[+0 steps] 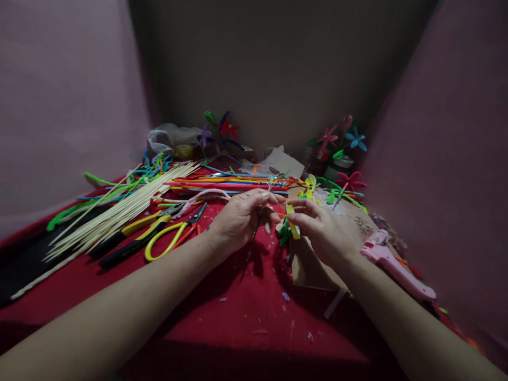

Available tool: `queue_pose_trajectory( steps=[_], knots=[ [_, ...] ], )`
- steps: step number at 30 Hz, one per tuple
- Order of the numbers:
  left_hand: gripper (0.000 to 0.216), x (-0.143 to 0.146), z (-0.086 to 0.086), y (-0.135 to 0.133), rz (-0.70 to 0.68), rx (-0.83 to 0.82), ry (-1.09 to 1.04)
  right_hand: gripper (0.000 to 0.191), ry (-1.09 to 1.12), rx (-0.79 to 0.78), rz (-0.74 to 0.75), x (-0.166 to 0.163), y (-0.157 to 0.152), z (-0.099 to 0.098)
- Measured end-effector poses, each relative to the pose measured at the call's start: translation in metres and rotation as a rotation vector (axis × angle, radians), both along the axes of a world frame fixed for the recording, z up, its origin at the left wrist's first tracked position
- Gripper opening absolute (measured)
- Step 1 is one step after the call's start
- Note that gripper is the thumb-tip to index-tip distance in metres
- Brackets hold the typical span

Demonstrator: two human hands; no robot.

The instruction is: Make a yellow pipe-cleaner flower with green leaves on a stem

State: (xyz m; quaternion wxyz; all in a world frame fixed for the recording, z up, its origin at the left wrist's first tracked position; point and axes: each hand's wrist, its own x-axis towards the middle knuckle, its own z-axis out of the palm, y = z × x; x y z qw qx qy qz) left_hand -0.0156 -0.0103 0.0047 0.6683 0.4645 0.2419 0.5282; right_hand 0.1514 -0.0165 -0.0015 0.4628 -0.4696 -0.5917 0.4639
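Yellow piece (pixel 294 230): between the right hand's (pixel 325 227) fingertips, above the brown sheet's (pixel 311 267) near end; a slack pinch could drop it.
Right fingers: grasping the yellow piece; too hard a squeeze could bend it.
Left hand (pixel 240 219): thumb and forefinger pinching pale strands (pixel 271 183), perhaps wire, too dim to be sure; loosening could scatter them.
Pink tool (pixel 397 266): beside the right forearm (pixel 397 323); a sideways swing could knock it.

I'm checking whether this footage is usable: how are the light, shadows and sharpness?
Head view: dim overall, darkest on the back wall; head view: soft shadows fall on the red cloth below the left hand; head view: detail softens beyond the pink tool toward the right edge; head view: the yellow strip by the right hand stays readable.
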Motion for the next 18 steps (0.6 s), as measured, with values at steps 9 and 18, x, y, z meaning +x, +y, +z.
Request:
queue_pose_trajectory(
  steps=[9,18],
  knots=[
    [0.02,0.002,0.001,-0.001,0.029,-0.012,0.014,0.035,-0.214,0.302,-0.096,-0.004,-0.01,-0.002],
    [0.02,0.003,0.0,-0.002,-0.018,0.015,0.028,0.021,-0.048,0.11,0.117,0.002,-0.006,-0.005]
  ],
)
